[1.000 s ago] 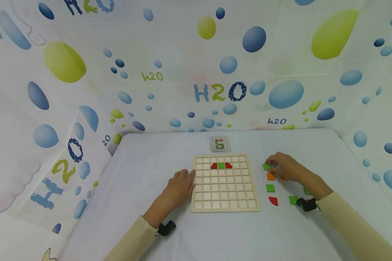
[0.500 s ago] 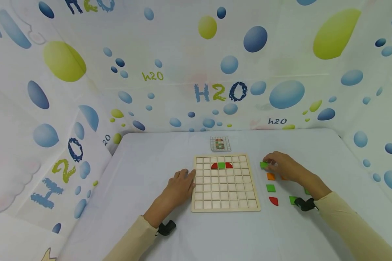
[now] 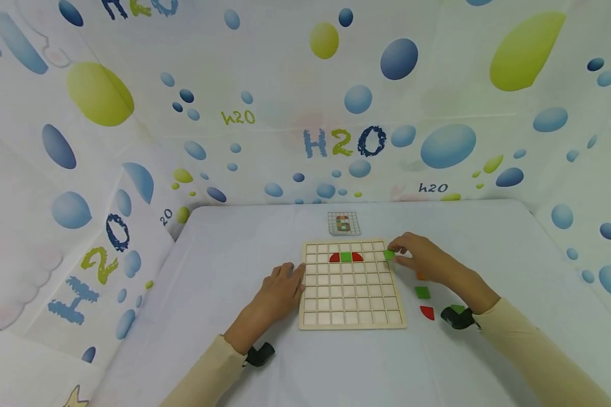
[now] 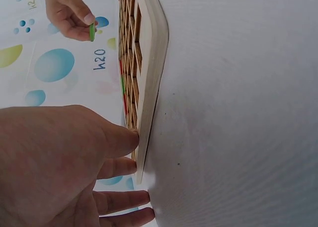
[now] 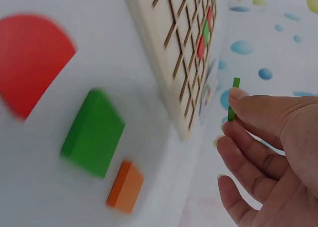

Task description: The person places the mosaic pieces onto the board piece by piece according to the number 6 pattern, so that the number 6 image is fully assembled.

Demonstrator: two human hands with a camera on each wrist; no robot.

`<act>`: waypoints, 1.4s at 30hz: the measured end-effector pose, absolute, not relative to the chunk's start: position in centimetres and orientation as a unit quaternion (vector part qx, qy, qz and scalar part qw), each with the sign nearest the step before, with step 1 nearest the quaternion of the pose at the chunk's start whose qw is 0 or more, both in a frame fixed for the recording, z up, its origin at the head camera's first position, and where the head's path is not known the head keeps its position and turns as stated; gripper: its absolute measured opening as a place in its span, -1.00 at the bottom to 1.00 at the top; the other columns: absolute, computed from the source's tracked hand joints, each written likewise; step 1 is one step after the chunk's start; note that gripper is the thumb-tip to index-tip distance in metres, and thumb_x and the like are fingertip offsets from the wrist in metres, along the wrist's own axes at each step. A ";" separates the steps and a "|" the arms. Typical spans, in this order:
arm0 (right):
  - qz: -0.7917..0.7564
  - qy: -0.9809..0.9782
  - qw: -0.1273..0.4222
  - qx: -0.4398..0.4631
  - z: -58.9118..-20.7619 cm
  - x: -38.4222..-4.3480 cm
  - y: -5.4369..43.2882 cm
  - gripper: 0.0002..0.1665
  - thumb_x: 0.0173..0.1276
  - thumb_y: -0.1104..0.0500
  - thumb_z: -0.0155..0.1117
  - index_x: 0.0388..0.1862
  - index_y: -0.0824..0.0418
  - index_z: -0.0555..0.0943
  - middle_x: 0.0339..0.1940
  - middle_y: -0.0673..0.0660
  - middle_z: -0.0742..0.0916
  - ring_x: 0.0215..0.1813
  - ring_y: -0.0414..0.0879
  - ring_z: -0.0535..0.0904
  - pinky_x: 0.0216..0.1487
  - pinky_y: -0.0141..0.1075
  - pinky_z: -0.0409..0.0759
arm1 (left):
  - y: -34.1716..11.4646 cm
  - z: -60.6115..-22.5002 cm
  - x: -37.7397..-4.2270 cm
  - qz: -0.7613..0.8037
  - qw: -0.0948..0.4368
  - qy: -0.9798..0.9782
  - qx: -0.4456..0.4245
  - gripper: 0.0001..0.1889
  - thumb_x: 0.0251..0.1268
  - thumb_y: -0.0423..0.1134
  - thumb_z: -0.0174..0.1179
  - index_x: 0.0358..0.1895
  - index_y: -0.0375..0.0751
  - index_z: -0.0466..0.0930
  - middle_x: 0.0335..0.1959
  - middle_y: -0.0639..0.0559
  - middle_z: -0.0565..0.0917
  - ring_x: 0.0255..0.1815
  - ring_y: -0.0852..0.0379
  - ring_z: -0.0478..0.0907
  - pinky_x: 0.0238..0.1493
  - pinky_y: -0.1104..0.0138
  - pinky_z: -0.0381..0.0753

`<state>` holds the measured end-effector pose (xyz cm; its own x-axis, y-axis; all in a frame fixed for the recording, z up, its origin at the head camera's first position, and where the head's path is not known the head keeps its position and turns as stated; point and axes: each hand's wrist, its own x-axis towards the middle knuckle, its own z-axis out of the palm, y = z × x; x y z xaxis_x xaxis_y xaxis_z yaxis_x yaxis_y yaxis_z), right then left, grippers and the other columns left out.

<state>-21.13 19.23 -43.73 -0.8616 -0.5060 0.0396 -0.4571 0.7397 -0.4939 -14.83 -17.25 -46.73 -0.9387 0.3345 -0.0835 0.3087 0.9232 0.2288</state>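
In the head view, a square wooden grid board lies flat on the white-covered table. One of its upper rows holds a green square tile between two red quarter-round tiles. My left hand rests at the board's left edge; in the left wrist view its thumb and forefinger touch the wooden rim, other fingers extended loosely. My right hand pinches another green tile between thumb and fingers, overlapping the board's upper right edge. The right wrist view shows this tile edge-on, raised above the table.
Behind the board lies a small grid card with a coloured pattern. Right of the board are a green tile, a red quarter-round tile and an orange tile. My right wrist partly covers another green tile. A patterned cloth hangs behind.
My right hand has lifted the green tile from the loose pieces and carried it left to the board's upper right edge. My left hand stays in place.
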 end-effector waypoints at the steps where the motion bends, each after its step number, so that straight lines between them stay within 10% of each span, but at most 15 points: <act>1: -0.251 0.931 0.046 -0.263 -43.6 -21.1 18.8 -0.68 0.45 0.30 0.43 0.14 0.30 0.69 -0.02 0.12 0.72 0.06 0.05 0.65 0.16 0.03 0.67 | -17.3 -46.7 -14.8 0.107 0.061 0.979 0.163 -0.45 0.73 -0.11 0.01 0.62 -0.22 0.28 0.49 -0.36 0.36 0.50 -0.38 0.34 0.31 -0.21 0.51; 42: -0.171 0.936 0.029 -0.307 -45.7 -20.8 7.4 -0.64 0.43 0.04 0.51 0.11 0.17 0.74 -0.05 0.07 0.74 -0.06 -0.01 0.67 0.00 -0.04 0.64 | -17.3 -46.5 -14.6 0.124 0.059 0.978 0.159 -0.44 0.71 -0.13 0.06 0.61 -0.22 0.29 0.49 -0.36 0.37 0.50 -0.38 0.35 0.33 -0.23 0.48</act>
